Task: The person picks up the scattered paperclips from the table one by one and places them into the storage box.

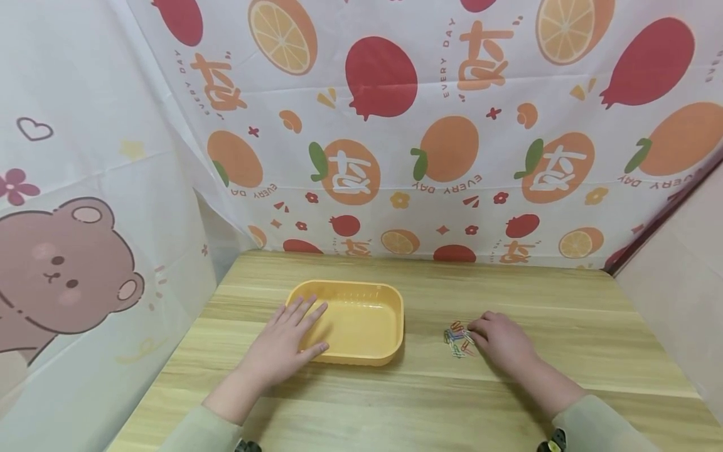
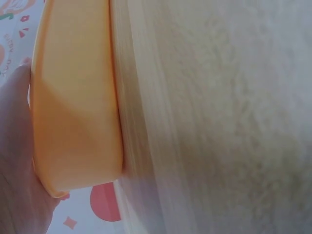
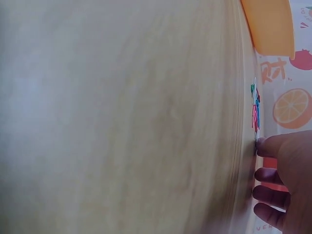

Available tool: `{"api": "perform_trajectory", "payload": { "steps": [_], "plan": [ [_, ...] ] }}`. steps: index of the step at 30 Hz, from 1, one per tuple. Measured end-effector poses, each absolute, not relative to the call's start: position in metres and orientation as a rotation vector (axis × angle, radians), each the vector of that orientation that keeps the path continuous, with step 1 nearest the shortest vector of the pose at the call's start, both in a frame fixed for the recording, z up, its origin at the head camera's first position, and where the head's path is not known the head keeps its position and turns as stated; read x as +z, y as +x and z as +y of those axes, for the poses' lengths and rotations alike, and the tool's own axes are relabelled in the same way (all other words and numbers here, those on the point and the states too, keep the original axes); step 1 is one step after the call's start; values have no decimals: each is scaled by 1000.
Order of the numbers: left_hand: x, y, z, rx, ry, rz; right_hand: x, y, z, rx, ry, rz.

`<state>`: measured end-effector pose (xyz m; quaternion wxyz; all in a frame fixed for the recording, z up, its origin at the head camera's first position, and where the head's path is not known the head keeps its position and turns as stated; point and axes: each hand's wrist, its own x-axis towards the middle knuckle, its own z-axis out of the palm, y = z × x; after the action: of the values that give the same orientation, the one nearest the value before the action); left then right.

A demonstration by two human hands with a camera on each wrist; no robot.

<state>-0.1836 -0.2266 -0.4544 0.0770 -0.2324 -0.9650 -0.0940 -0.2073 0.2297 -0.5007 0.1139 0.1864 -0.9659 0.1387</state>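
A yellow plastic basket (image 1: 361,360) stands on the wooden table. My left hand (image 1: 285,345) lies over its left end with the fingers spread and straight, fingertips inside the rim and thumb along the near edge. In the left wrist view the hand is against the rim of the basket (image 2: 78,107). To the right of the basket lies a small pile of coloured paper clips (image 1: 456,333). My right hand (image 1: 503,339) is low at the right side of this pile, thumb and forefinger pinching a pale paper clip (image 1: 467,336) at its edge.
The wooden table (image 1: 367,408) runs back to a fruit-printed cloth (image 1: 390,138) hung behind it. At the left hangs a white cloth with a bear print (image 1: 62,270). A pale wall panel (image 1: 678,276) borders the right side.
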Motion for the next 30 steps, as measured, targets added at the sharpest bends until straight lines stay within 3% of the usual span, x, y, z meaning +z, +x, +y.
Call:
{"api": "perform_trajectory", "payload": {
  "steps": [30],
  "plan": [
    [-458,-186,-228,-246,-698,-2888,-498,-213,232,498,521,-2896]
  ]
}}
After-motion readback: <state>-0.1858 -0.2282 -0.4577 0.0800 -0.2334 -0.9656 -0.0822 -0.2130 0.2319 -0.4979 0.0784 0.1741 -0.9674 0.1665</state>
